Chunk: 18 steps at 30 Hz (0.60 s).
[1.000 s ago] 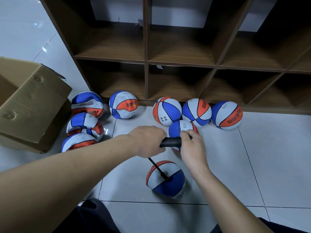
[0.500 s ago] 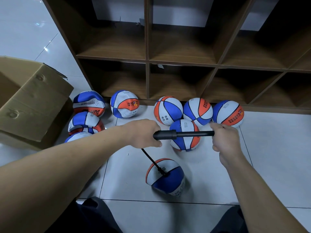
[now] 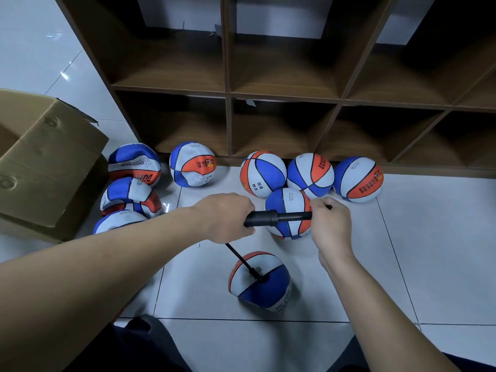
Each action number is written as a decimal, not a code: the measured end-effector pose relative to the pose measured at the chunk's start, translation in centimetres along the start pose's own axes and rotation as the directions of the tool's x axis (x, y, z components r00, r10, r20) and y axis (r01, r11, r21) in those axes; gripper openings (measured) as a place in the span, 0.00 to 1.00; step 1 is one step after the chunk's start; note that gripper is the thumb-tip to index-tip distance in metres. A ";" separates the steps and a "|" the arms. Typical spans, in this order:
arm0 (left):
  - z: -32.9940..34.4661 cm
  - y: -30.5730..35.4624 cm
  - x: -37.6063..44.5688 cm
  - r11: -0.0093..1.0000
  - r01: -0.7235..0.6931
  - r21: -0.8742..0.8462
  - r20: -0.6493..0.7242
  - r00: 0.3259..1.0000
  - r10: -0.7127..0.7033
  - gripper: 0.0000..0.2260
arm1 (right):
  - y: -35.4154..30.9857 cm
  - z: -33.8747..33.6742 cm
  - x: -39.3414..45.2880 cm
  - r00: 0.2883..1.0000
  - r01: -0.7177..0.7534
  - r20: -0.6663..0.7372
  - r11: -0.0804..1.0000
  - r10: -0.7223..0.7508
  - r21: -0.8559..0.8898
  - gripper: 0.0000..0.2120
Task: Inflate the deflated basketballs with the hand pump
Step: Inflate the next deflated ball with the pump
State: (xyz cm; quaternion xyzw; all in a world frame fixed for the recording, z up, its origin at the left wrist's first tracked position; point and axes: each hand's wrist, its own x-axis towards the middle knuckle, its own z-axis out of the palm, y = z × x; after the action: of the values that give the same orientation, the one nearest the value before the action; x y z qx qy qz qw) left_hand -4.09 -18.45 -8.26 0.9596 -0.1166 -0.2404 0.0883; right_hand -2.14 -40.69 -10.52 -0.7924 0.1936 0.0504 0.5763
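Brown cardboard box (image 3: 45, 162) far left of black plastic hand pump (image 3: 271, 218). Left hand (image 3: 225, 217) wrapped tight around pump barrel. Right hand (image 3: 330, 224) clenched on pump's handle end, rod partly out. Thin black hose (image 3: 241, 260) drops from pump into soft red-white-blue basketball (image 3: 264, 289) on floor just below pump.

A brown cardboard box (image 3: 45, 162) lies left; wooden cubby shelving (image 3: 228, 114) stands behind.
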 end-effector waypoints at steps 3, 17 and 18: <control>-0.1 0.2 0.0 1.000 -0.003 0.008 0.000 1.000 0.003 0.10 | 0.3 0.8 -0.4 0.999 0.028 0.033 0.999 -0.026 -0.044 0.13; -0.1 1.2 -0.2 1.000 -0.010 0.028 -0.016 1.000 0.011 0.14 | 0.3 3.3 -2.8 0.978 0.090 0.195 0.991 -0.070 -0.097 0.15; -0.1 1.2 -0.2 1.000 -0.013 0.026 -0.015 1.000 0.014 0.14 | 0.3 3.3 -2.8 0.979 0.088 0.191 0.991 -0.068 -0.098 0.15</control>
State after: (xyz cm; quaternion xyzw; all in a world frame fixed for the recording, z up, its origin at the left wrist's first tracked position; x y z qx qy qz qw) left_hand -4.42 -19.53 -7.77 0.9617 -0.1254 -0.2308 0.0785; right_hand -4.36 -37.01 -10.98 -0.8207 0.1041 0.1121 0.5505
